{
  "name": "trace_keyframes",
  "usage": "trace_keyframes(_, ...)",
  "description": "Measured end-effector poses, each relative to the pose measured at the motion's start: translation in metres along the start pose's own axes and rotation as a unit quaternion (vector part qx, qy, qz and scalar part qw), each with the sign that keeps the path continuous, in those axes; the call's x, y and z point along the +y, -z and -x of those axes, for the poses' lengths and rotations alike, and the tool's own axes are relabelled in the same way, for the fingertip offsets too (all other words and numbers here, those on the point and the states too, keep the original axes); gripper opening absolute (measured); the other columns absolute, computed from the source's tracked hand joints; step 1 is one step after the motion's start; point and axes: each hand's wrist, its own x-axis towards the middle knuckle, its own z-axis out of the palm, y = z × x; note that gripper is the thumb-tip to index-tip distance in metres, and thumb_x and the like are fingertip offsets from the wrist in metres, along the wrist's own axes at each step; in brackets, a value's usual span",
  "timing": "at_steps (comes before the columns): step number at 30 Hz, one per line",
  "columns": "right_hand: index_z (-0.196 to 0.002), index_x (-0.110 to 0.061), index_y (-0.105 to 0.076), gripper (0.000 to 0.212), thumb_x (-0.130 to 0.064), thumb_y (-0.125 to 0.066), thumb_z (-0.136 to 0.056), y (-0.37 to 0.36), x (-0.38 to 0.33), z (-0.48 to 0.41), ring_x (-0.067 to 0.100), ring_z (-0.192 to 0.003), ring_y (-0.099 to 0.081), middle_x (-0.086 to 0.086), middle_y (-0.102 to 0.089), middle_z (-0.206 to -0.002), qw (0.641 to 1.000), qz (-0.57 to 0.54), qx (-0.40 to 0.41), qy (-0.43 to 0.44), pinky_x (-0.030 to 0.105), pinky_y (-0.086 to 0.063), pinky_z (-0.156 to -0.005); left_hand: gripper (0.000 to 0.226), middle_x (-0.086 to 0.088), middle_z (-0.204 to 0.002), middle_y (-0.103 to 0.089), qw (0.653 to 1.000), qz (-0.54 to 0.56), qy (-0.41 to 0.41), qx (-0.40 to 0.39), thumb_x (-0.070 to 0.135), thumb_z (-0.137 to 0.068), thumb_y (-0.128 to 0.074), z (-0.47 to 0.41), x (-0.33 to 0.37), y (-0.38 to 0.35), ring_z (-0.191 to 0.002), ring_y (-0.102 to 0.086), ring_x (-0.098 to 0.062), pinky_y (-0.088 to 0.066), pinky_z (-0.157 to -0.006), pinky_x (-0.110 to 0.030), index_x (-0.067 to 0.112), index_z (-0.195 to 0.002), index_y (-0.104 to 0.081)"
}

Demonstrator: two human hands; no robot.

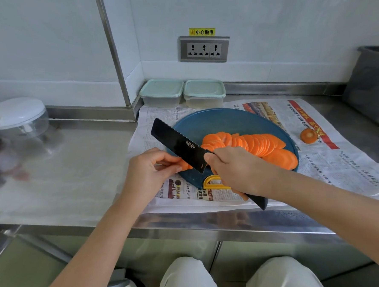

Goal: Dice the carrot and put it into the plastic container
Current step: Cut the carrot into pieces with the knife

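Orange carrot slices (257, 144) lie fanned in a row on the blue cutting board (218, 121), probably kept overlapped for restacking. The left hand (148, 170) fingers pinch the carrot stub (184, 164), steadying it beside the black cleaver (179, 145). The right hand (236, 169) fingers are clamped round its handle. Lidded plastic containers (162, 93) wait behind.

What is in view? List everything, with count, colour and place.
newspaper: one, printed, on counter
cutting board: one, blue, on newspaper
carrot slices: many, orange, fanned across board
carrot end: one, orange, on newspaper right of board
knife: one, black, over board's left edge
plastic containers: two, clear, green lids, behind board
lidded bowl: one, clear and white, counter's far left
left hand: one, pinches carrot piece beside blade
right hand: one, grips knife handle
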Motion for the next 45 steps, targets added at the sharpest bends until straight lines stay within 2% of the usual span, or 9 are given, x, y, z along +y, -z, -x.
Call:
trace_keyframes(6,-0.068,-0.024,-0.032,0.038,-0.024,-0.023,-0.106,-0.004,-0.002,-0.009,0.009,-0.042,-0.04,0.0,-0.04,-0.063,0.992,0.105,-0.053,0.051,0.023,-0.033,-0.04,0.021,0.003,-0.085,-0.073,1.0,0.006,-0.006,0.006,0.002,-0.068,-0.08,0.0,0.001,0.001,-0.077,-0.07,-0.006,-0.056,-0.078,-0.021,0.015,-0.083,-0.074)
trace_keyframes(14,-0.11,-0.01,-0.05,0.033,-0.026,-0.022,-0.104,-0.023,-0.002,-0.021,0.019,-0.067,-0.049,0.001,-0.047,-0.073,0.981,0.173,-0.013,0.092,0.031,-0.04,-0.059,0.028,0.009,-0.081,-0.072,1.0,0.001,0.003,0.028,0.003,-0.067,-0.082,0.001,0.001,0.002,-0.072,-0.069,-0.005,-0.054,-0.074,-0.016,0.027,-0.077,-0.072)
trace_keyframes(19,-0.099,-0.011,-0.051,0.03,-0.022,-0.023,-0.105,-0.033,-0.003,-0.026,0.027,-0.075,-0.053,0.008,-0.049,-0.081,0.97,0.224,-0.012,0.093,0.042,-0.052,-0.073,0.022,0.01,-0.08,-0.071,1.0,0.004,0.005,0.024,0.0,-0.068,-0.081,0.0,0.001,0.001,-0.072,-0.069,-0.002,-0.051,-0.072,-0.011,0.015,-0.083,-0.075)
trace_keyframes(23,-0.124,-0.003,-0.045,0.033,-0.01,-0.02,-0.103,-0.037,-0.002,-0.037,0.019,-0.06,-0.034,0.014,-0.05,-0.113,0.953,0.293,0.001,0.08,0.034,-0.037,-0.056,0.023,0.007,-0.083,-0.072,1.0,0.003,0.014,0.017,0.002,-0.07,-0.08,-0.001,-0.001,0.002,-0.075,-0.069,-0.003,-0.052,-0.074,-0.012,0.016,-0.086,-0.075)
trace_keyframes(27,-0.119,-0.001,-0.047,0.031,-0.008,-0.022,-0.103,-0.034,-0.003,-0.039,0.023,-0.066,-0.041,0.009,-0.04,-0.08,0.926,0.36,-0.015,0.109,0.031,-0.03,-0.051,0.024,0.007,-0.086,-0.073,1.0,0.008,0.018,-0.001,0.002,-0.07,-0.08,-0.001,-0.001,0.005,-0.079,-0.068,-0.001,-0.048,-0.076,-0.008,0.016,-0.089,-0.074)
trace_keyframes(30,-0.123,0.001,-0.046,0.03,-0.005,-0.026,-0.102,-0.041,-0.007,-0.039,0.027,-0.092,-0.055,0.012,-0.054,-0.107,0.914,0.389,0.006,0.119,0.03,-0.029,-0.054,0.02,0.005,-0.085,-0.073,1.0,0.002,0.02,-0.006,0.003,-0.07,-0.08,-0.002,-0.001,0.006,-0.078,-0.067,0.0,-0.047,-0.076,-0.008,0.015,-0.086,-0.074)
trace_keyframes(34,-0.129,0.001,-0.042,0.031,-0.003,-0.027,-0.102,-0.038,-0.017,-0.035,0.021,-0.073,-0.041,0.014,-0.056,-0.113,0.907,0.412,-0.01,0.093,0.028,-0.02,-0.045,0.018,0.005,-0.083,-0.072,1.0,-0.001,0.009,0.003,0.001,-0.069,-0.08,-0.002,0.0,0.005,-0.078,-0.066,0.0,-0.047,-0.075,-0.008,0.012,-0.082,-0.074)
trace_keyframes(39,-0.126,-0.002,-0.042,0.028,-0.009,-0.028,-0.103,-0.033,-0.015,-0.041,0.026,-0.093,-0.056,0.014,-0.056,-0.115,0.966,0.256,-0.015,0.027,0.03,-0.033,-0.056,0.02,0.002,-0.089,-0.071,1.0,-0.009,-0.013,-0.007,0.003,-0.07,-0.08,-0.002,0.0,0.004,-0.083,-0.066,-0.001,-0.046,-0.079,-0.008,0.01,-0.089,-0.076)
trace_keyframes(45,-0.093,-0.012,-0.051,0.036,-0.031,-0.022,-0.103,-0.018,0.006,-0.024,0.017,-0.058,-0.051,0.002,-0.051,-0.07,0.995,0.095,-0.022,0.011,0.025,-0.043,-0.049,0.021,0.005,-0.091,-0.071,1.0,0.014,-0.011,-0.025,0.002,-0.072,-0.078,-0.002,0.001,0.005,-0.088,-0.066,0.0,-0.047,-0.08,-0.009,0.012,-0.09,-0.074)
